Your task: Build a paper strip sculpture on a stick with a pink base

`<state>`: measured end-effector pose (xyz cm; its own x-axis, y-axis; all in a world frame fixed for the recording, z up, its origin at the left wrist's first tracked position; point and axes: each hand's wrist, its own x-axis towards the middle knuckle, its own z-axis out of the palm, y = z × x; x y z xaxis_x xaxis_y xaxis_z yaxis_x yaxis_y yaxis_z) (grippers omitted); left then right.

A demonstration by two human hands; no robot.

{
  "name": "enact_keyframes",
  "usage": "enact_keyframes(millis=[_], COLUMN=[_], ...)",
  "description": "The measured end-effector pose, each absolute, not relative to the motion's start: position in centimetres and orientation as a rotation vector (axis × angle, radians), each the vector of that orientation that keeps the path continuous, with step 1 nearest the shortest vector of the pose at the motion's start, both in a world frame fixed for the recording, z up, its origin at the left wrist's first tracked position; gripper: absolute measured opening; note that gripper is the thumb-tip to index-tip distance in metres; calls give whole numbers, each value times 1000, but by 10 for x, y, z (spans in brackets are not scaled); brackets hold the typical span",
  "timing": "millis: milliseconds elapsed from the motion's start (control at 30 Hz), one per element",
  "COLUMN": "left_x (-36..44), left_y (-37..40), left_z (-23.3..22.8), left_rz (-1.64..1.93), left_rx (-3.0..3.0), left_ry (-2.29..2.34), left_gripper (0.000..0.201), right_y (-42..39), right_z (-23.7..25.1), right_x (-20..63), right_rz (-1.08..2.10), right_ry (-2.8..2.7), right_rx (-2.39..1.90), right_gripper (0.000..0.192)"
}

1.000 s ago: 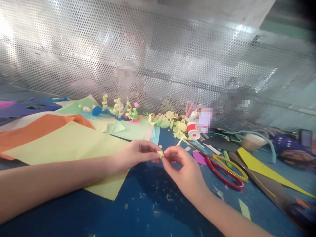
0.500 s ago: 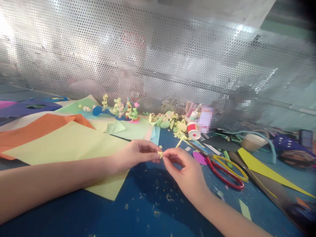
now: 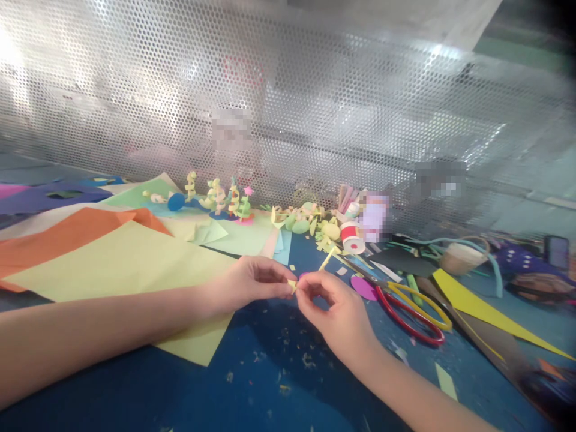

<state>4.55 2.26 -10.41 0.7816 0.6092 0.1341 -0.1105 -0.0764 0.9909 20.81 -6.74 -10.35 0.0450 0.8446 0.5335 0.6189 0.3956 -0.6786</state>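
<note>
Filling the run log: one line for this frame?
left hand: pinches yellow paper scrap | right hand: pinches same scrap | scissors: on table, untouched

The table has a dark blue top with many small paper crumbs on it. On the left lie big sheets of paper: a pale yellow sheet, an orange sheet and a purple sheet. On the right lie scissors with red and yellow handles, a pink paper circle and a yellow paper triangle. Near the back stand small paper figures and a small roll.
</note>
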Motion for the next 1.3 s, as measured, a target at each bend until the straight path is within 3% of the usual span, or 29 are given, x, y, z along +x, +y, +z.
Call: enact_keyframes(millis=[167, 500, 767, 1033, 1300], left_x=[46, 45, 46, 47, 46], left_y=[23, 22, 21, 21, 22], left_z=[-104, -104, -106, -103, -104], left_rz=[669, 598, 631, 704, 686], left_rx=[1482, 1561, 1521, 1502, 1478], left_ry=[423, 382, 365, 399, 436], left_gripper=[21, 17, 27, 19, 22], right_y=[-67, -70, -71, -67, -64], right_z=[-104, -104, -102, -102, -106], right_x=[208, 206, 206, 210, 212], right_rz=[369, 196, 85, 393, 379], right_ry=[-1566, -1684, -1755, -1641, -1571], right_rx=[-1340, -1315, -1257, -1286, -1325], right_gripper=[2, 7, 11, 5, 5])
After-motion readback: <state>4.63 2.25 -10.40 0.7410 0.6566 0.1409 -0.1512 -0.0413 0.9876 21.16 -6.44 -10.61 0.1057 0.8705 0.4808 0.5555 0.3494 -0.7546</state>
